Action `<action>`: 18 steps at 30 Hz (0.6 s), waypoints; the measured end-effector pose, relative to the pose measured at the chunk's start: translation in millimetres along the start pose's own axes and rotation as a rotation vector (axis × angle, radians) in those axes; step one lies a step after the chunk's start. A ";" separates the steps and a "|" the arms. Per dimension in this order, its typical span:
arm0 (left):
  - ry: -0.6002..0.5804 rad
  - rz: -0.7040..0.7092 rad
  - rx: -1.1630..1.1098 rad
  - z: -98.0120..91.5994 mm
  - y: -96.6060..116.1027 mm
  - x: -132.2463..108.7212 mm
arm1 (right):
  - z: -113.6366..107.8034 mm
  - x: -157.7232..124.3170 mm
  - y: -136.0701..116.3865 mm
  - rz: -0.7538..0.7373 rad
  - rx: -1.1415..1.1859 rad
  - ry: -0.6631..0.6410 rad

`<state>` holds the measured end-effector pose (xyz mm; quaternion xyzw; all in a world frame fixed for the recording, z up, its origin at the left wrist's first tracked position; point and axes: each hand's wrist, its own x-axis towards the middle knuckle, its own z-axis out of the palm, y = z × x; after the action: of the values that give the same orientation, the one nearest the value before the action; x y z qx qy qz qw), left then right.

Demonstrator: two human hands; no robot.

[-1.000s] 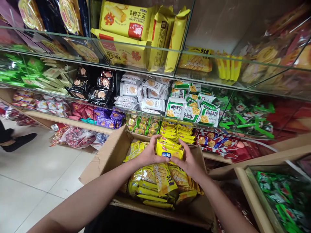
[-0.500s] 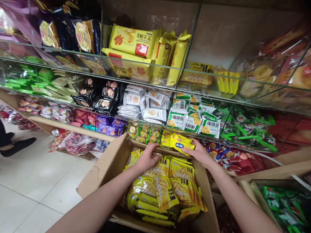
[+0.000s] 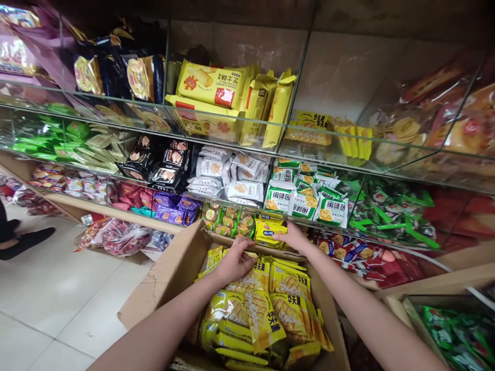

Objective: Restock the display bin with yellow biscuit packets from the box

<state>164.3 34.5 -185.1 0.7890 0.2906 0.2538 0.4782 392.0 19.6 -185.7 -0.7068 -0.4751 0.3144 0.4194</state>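
Brown cardboard box (image 3: pixel 149 291) directly before the person, near end running out of view, flap splayed at its left edge. Inside, yellow waffle packets (image 3: pixel 261 319) lie piled, several face up, others on edge along the near part.

Left hand (image 3: pixel 236 264): over the packets, left of centre, toward the box's far edge. Fingers bent, tips close to the pile; cannot tell whether they pinch anything.

Right hand (image 3: pixel 293 238): reaches beyond the box's far edge, clamped on the right end of yellow blue-labelled packets (image 3: pixel 267 232), thumb against the front, other fingers partly hidden. These packets sit at the front edge of the lower shelf (image 3: pixel 133 218), in a section just past the box's far edge.

Neighbours on that shelf: round cakes in green-edged wrap (image 3: pixel 228 222) to the left, purple packets (image 3: pixel 174 208) farther left, red-and-blue packets (image 3: pixel 344 251) to the right.

Tier above, behind glass: white packets (image 3: pixel 245 190) beside green-and-white packets (image 3: pixel 281 198). Higher again, large yellow packs (image 3: pixel 211 85), some lying flat, others standing at their right.

Pale tiled floor (image 3: pixel 77 309) at left; a dark shoe (image 3: pixel 27 242) near its far edge.
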 end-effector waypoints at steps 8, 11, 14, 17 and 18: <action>0.072 0.034 0.229 -6.5 3.9 3.4 | -5.4 -12.4 -5.7 0.032 -0.276 0.073; 0.076 0.038 0.383 -14.1 12.9 13.4 | -8.3 -15.5 -7.5 0.028 -0.346 0.053; 0.032 0.053 0.577 -19.7 21.5 33.1 | -10.0 -17.6 -10.6 0.024 -0.414 0.055; -0.053 0.072 0.747 -16.6 26.1 56.6 | -13.7 -22.6 -13.9 0.023 -0.467 0.059; -0.084 0.076 0.792 -13.4 26.9 63.7 | -16.5 -25.5 -14.4 0.016 -0.481 0.059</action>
<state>205.8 77.3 -147.5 0.9322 0.3168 0.1070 0.1387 391.1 -6.3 -164.4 -0.7989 -0.5183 0.1748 0.2502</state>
